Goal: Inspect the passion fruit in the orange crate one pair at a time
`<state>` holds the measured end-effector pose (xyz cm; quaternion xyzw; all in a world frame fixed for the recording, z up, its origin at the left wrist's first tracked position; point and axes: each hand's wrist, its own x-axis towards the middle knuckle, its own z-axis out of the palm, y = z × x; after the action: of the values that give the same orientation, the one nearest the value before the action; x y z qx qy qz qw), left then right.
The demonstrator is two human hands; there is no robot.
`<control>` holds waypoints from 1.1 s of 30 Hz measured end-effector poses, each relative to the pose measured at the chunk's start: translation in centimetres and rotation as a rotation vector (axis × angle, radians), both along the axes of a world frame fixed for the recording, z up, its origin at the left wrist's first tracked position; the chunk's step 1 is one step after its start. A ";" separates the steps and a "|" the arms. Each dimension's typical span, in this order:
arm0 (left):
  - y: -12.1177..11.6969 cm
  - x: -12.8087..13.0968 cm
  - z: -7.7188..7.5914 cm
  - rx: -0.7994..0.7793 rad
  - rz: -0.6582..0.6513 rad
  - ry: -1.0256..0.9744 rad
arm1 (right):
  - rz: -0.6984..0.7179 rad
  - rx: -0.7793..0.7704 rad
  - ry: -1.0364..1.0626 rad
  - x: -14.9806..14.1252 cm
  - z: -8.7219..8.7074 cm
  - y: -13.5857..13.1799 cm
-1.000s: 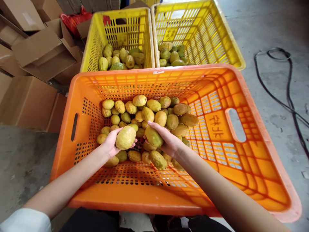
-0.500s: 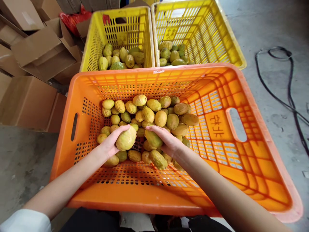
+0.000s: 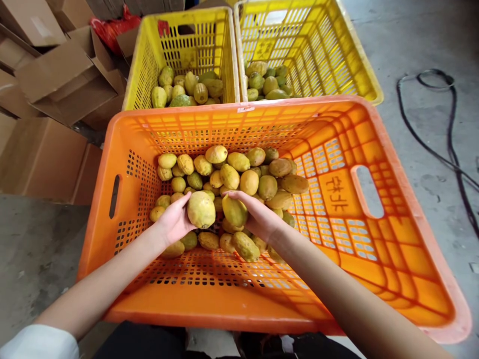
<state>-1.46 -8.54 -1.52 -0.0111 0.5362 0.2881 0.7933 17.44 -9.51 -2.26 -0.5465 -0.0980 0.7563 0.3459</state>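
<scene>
My left hand (image 3: 176, 218) is closed round a pale yellow-green, rounded fruit (image 3: 201, 210), its fingers partly hidden behind it. A greener, more oval fruit (image 3: 234, 211) sits in my right hand (image 3: 257, 215), with the thumb side along its top. Both fruits are held a small gap apart, above the pile inside the orange crate (image 3: 224, 304). Below and around them lie several yellow and green oval fruits (image 3: 229, 176), heaped mostly in the crate's middle and left. My hands and the held fruits cover part of the pile.
Behind the orange crate stand a left yellow crate (image 3: 136, 65) and a right yellow crate (image 3: 359, 60), each with several similar fruits inside. Cardboard boxes (image 3: 56, 75) and a red plastic bag (image 3: 114, 30) are at the left. A black cable (image 3: 451, 129) loops over the floor at right.
The fruit in my left hand has turned and shifted slightly right and up. The fruit in my right hand has turned too, showing a different side. Both stay held.
</scene>
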 end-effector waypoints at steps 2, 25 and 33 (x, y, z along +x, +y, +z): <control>-0.1 -0.1 -0.1 -0.003 -0.010 -0.025 | 0.004 -0.008 0.012 -0.1 0.2 0.0; -0.1 0.2 0.8 0.058 -0.047 0.046 | 0.016 0.010 0.018 -0.1 0.5 -0.1; 0.3 0.3 0.8 -0.010 0.082 0.115 | 0.075 -0.053 -0.069 -0.1 0.6 -0.1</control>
<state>-1.13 -8.20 -0.73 -0.0203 0.5816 0.3177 0.7486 17.31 -9.63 -1.66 -0.5774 -0.1101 0.7516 0.2993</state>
